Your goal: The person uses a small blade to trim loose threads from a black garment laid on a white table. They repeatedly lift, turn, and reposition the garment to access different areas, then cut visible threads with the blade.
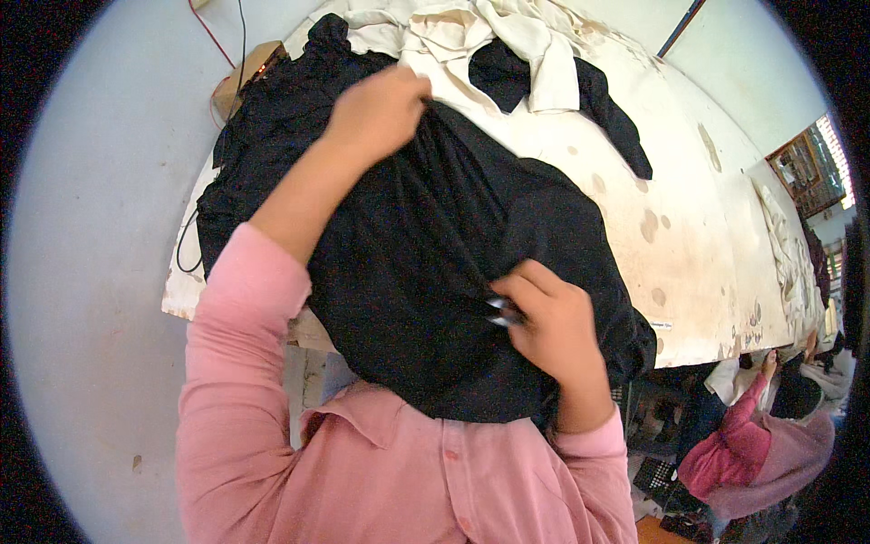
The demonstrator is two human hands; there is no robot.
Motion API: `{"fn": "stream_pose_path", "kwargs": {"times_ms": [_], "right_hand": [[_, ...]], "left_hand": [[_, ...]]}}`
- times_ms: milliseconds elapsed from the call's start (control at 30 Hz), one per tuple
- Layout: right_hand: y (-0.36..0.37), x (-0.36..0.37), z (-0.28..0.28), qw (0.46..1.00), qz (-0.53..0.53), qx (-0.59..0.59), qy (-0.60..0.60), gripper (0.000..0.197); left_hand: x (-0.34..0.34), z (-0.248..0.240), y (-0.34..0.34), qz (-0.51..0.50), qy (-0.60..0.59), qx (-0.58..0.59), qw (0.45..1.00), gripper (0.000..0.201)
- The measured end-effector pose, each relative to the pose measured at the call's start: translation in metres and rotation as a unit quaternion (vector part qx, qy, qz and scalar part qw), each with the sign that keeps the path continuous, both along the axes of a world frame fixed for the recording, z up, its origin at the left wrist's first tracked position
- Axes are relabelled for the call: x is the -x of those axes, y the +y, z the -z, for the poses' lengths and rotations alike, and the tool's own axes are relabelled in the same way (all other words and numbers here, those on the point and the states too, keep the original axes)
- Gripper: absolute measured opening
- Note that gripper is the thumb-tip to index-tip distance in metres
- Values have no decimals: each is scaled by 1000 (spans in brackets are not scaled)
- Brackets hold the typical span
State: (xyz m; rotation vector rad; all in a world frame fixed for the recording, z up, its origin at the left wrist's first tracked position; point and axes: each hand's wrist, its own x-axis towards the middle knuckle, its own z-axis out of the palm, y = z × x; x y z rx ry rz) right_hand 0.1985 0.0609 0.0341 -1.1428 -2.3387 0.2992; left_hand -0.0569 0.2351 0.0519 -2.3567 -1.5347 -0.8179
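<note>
A black garment [399, 272] spreads over the near part of the table and drapes over its front edge toward my pink shirt. My left hand [381, 109] is closed on its cloth at the far side, pulling it up into long folds. Nearer to me, my right hand [553, 322] is closed around a small shiny metal tool [500, 313], blurred and partly covered by the fingers. The right thumb and forefinger are against the black cloth. Whether they also pinch it, I cannot tell.
Cream garments [453, 36] lie piled at the table's far side, with a black sleeve [612, 118] beside them. The pale, stained tabletop [689, 227] extends right. A brown box [249, 77] with cords stands at the back left, by the wall. Another person [752, 453] works at the lower right.
</note>
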Motion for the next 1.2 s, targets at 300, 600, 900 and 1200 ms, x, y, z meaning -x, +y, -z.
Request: {"fn": "stream_pose_path", "kwargs": {"times_ms": [300,600,900,1200], "right_hand": [[-15,-14,-12,982,66,-13,174,41],[12,34,31,985,74,-153,3,46],[1,25,48,983,77,-164,26,31],[1,24,58,986,72,-148,36,29]], "left_hand": [[6,35,-150,156,-123,-109,974,18],[-8,62,-179,130,-178,83,972,23],[-18,33,-138,95,-276,98,951,28],[-34,51,-135,17,-286,243,927,44]]}}
